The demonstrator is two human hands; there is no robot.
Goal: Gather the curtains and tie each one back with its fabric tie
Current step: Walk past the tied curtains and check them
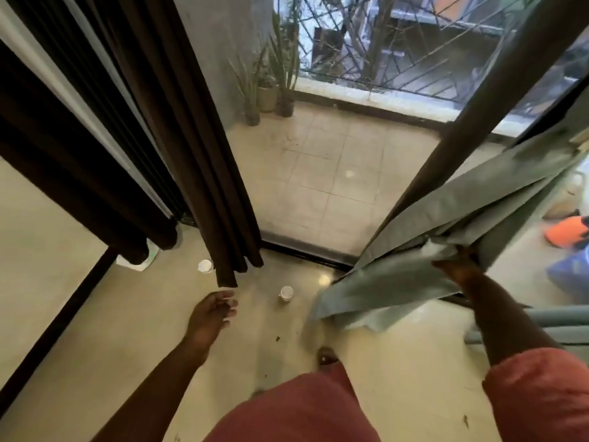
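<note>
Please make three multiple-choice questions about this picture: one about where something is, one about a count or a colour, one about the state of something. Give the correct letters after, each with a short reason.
1. Where is the dark brown curtain?
A. Beside the person's left hand
B. In the right hand
C. Flat on the floor

2. How many small white cups stand on the floor?
A. One
B. Two
C. Four

3. What is the right hand doing?
A. Hanging free
B. Gripping the grey-green curtain
C. Holding a cup

Answers: 1 A, its hem hangs just above the left hand, which does not hold it. 2 B, one cup sits near the brown hem and one farther right. 3 B, its fingers curl round bunched fabric pulled away from the glass door.
</note>
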